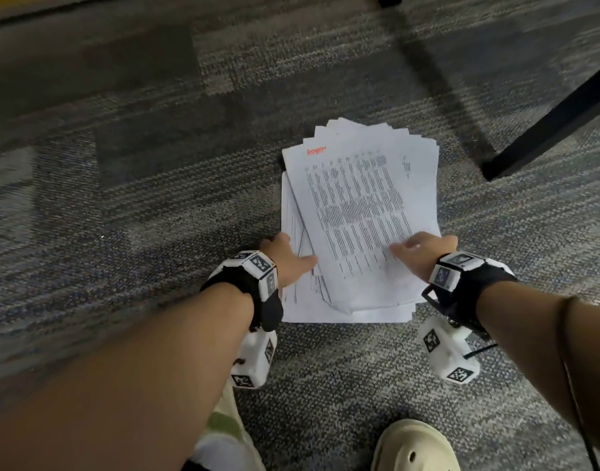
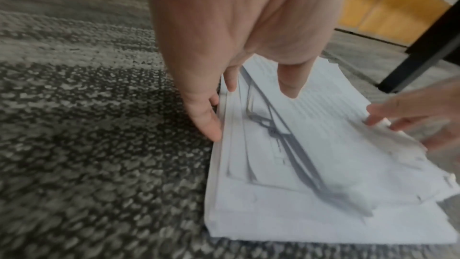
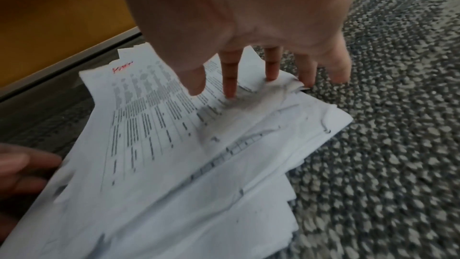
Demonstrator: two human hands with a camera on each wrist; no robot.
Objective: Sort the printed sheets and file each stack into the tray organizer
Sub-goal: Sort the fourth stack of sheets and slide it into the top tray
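A loose, fanned stack of printed sheets (image 1: 359,215) lies on the grey carpet. The top sheet carries columns of small text and a red heading. My left hand (image 1: 293,253) sits at the stack's left edge. Its fingers (image 2: 206,121) lie straight against the side of the pile, and its thumb (image 2: 291,82) rests on top. My right hand (image 1: 414,246) is at the near right of the stack, where its straight fingers (image 3: 230,78) press on the top sheets (image 3: 186,164) and ruffle a corner. Neither hand grips any paper. The tray organizer is not in view.
A black table leg (image 1: 546,130) slants down to the carpet at the right of the stack. A yellow wooden panel (image 2: 388,7) runs along the floor behind. My shoes (image 1: 417,447) stand just in front of the pile. Carpet (image 1: 155,198) extends to the left.
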